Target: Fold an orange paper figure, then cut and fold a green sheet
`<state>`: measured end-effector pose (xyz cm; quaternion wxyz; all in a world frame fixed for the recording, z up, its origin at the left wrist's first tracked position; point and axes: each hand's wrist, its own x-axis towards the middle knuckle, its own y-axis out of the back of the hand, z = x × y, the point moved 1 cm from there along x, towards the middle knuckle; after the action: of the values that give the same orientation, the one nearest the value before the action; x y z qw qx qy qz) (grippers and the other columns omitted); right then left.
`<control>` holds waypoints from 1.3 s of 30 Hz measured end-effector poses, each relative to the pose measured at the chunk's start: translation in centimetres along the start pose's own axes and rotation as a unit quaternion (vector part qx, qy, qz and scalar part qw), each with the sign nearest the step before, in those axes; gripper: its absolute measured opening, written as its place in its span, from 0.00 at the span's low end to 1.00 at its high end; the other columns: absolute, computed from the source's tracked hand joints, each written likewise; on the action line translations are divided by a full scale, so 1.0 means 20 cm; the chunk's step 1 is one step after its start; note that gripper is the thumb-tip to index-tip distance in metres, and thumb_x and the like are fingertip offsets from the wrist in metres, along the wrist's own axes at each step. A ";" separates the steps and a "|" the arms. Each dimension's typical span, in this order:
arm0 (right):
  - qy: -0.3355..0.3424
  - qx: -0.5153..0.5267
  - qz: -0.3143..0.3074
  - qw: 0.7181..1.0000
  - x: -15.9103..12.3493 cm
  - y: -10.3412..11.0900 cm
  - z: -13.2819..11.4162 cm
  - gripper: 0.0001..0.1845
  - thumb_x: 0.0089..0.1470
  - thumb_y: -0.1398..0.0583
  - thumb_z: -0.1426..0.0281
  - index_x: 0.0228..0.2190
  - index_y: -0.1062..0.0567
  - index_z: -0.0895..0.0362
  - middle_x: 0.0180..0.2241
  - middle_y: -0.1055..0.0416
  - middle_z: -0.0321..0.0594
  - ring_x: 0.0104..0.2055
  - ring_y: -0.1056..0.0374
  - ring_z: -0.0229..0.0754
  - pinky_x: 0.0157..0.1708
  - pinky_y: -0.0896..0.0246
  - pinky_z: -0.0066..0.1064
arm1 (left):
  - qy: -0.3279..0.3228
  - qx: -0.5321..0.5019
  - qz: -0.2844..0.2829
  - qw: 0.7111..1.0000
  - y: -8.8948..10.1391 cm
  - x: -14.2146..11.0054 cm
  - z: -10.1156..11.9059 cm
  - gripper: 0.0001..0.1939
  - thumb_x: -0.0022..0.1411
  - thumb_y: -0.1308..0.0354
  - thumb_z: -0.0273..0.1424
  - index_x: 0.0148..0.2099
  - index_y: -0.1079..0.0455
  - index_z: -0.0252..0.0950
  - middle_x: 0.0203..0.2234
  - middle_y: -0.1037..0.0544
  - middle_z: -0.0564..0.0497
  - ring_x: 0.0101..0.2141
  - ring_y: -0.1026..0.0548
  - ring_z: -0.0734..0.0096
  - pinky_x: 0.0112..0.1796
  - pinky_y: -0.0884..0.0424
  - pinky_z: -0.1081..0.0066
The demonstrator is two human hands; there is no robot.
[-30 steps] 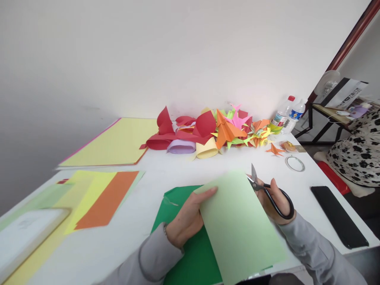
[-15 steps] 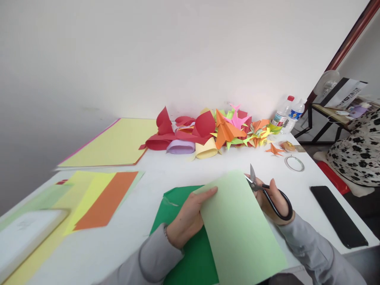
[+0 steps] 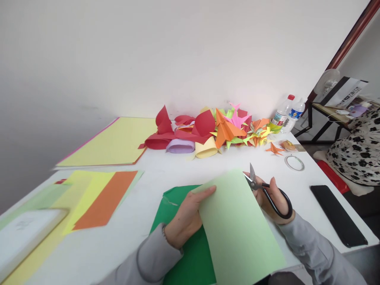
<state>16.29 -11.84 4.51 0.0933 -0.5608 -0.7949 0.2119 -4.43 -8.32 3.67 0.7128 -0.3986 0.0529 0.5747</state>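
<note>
My left hand (image 3: 190,215) pinches the left edge of a light green sheet of paper (image 3: 237,225), thumb on top and fingers underneath. The sheet is held up at a tilt above the table. At its upper right edge, my right hand (image 3: 274,200) holds black-handled scissors (image 3: 253,183) with the blades parted. One blade rises clear of the paper; the other lies at its edge, and whether it touches the sheet I cannot tell. Partly covered by my left hand and the light sheet, a dark green piece (image 3: 190,253) lies on the table.
Folded paper shapes (image 3: 202,128) in several colours line the wall. Coloured sheets (image 3: 105,202) and a white box (image 3: 28,237) lie left, a large yellow sheet (image 3: 109,142) behind. A tape roll (image 3: 294,162), a black phone (image 3: 338,215) and bottles (image 3: 280,116) stand or lie right. Someone in patterned clothing (image 3: 360,152) sits beyond.
My left hand and the light green sheet have shifted very slightly left. The scissors stay at the sheet's upper right edge with their blades still parted.
</note>
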 end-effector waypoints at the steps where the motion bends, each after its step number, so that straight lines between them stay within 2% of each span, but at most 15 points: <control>1: -0.002 0.002 -0.001 1.000 0.00 0.00 0.00 0.48 0.49 0.52 0.35 0.60 0.41 0.54 0.42 0.24 0.47 0.34 0.27 0.48 0.39 0.37 0.40 | 0.000 -0.001 0.001 1.000 0.00 0.00 0.00 0.17 0.48 0.30 0.32 0.39 0.23 0.28 0.34 0.18 0.39 0.32 0.20 0.55 0.36 0.25 0.63; 4: -0.007 0.010 -0.003 1.000 0.00 0.01 0.00 0.48 0.49 0.52 0.35 0.60 0.41 0.55 0.38 0.23 0.46 0.27 0.30 0.44 0.35 0.38 0.38 | -0.002 -0.004 0.001 1.000 0.00 0.00 0.00 0.16 0.48 0.30 0.32 0.39 0.23 0.28 0.33 0.18 0.40 0.32 0.20 0.55 0.35 0.24 0.63; 6: -0.012 0.005 -0.004 1.000 0.00 0.01 0.00 0.49 0.49 0.52 0.35 0.60 0.41 0.55 0.37 0.23 0.46 0.26 0.31 0.43 0.34 0.38 0.38 | 0.000 -0.005 0.002 1.000 0.00 0.00 0.00 0.15 0.48 0.30 0.32 0.38 0.23 0.28 0.33 0.18 0.40 0.31 0.20 0.56 0.34 0.24 0.63; 11: -0.018 -0.016 -0.005 1.000 0.00 0.01 0.00 0.48 0.49 0.53 0.35 0.59 0.39 0.55 0.39 0.24 0.45 0.37 0.28 0.48 0.41 0.39 0.39 | 0.007 0.008 -0.020 1.000 0.01 0.00 -0.01 0.15 0.48 0.30 0.33 0.37 0.23 0.28 0.33 0.18 0.39 0.31 0.20 0.55 0.35 0.25 0.64; 16: -0.016 -0.012 -0.007 1.000 0.00 0.01 0.02 0.47 0.50 0.53 0.35 0.59 0.39 0.54 0.39 0.24 0.44 0.39 0.28 0.48 0.43 0.40 0.40 | 0.015 0.013 -0.025 0.999 0.00 0.00 -0.02 0.14 0.48 0.30 0.33 0.35 0.22 0.27 0.32 0.18 0.39 0.31 0.20 0.55 0.35 0.25 0.64; 21: -0.003 0.012 0.001 1.000 0.01 0.02 0.02 0.46 0.51 0.54 0.36 0.59 0.40 0.55 0.40 0.24 0.44 0.29 0.30 0.42 0.35 0.39 0.35 | 0.017 0.008 -0.005 1.000 -0.01 0.00 -0.01 0.15 0.47 0.29 0.33 0.35 0.23 0.26 0.33 0.18 0.37 0.32 0.20 0.54 0.36 0.25 0.62; 27: 0.004 0.040 0.007 0.999 0.00 0.02 0.02 0.45 0.51 0.50 0.37 0.58 0.38 0.56 0.26 0.25 0.37 0.23 0.34 0.41 0.30 0.43 0.32 | 0.013 0.007 -0.012 1.000 -0.01 -0.01 -0.01 0.15 0.48 0.30 0.32 0.36 0.23 0.27 0.33 0.18 0.38 0.32 0.21 0.55 0.36 0.24 0.63; 30: 0.008 0.048 0.014 0.999 0.00 0.02 0.01 0.45 0.50 0.48 0.38 0.58 0.37 0.56 0.23 0.27 0.35 0.22 0.35 0.40 0.28 0.44 0.31 | 0.014 0.006 -0.007 1.000 -0.01 0.00 -0.01 0.15 0.47 0.29 0.32 0.35 0.23 0.27 0.32 0.18 0.39 0.31 0.21 0.56 0.35 0.25 0.64; 35: -0.005 0.027 0.013 1.000 0.00 0.03 0.00 0.48 0.50 0.51 0.36 0.61 0.42 0.57 0.25 0.25 0.39 0.22 0.33 0.42 0.27 0.43 0.32 | 0.010 0.000 0.010 1.000 0.00 0.00 0.00 0.16 0.46 0.29 0.32 0.35 0.23 0.27 0.33 0.18 0.39 0.31 0.21 0.56 0.34 0.24 0.63; 39: -0.006 0.022 0.007 1.000 -0.01 0.04 0.00 0.51 0.48 0.50 0.35 0.61 0.43 0.56 0.29 0.23 0.43 0.24 0.32 0.44 0.26 0.43 0.32 | 0.007 0.000 0.002 1.000 0.00 0.00 0.00 0.18 0.44 0.28 0.33 0.37 0.23 0.27 0.32 0.18 0.38 0.31 0.21 0.55 0.33 0.25 0.62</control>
<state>16.97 -11.73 4.24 0.0991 -0.5628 -0.7867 0.2336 -4.47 -8.36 3.56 0.7112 -0.4025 0.0590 0.5733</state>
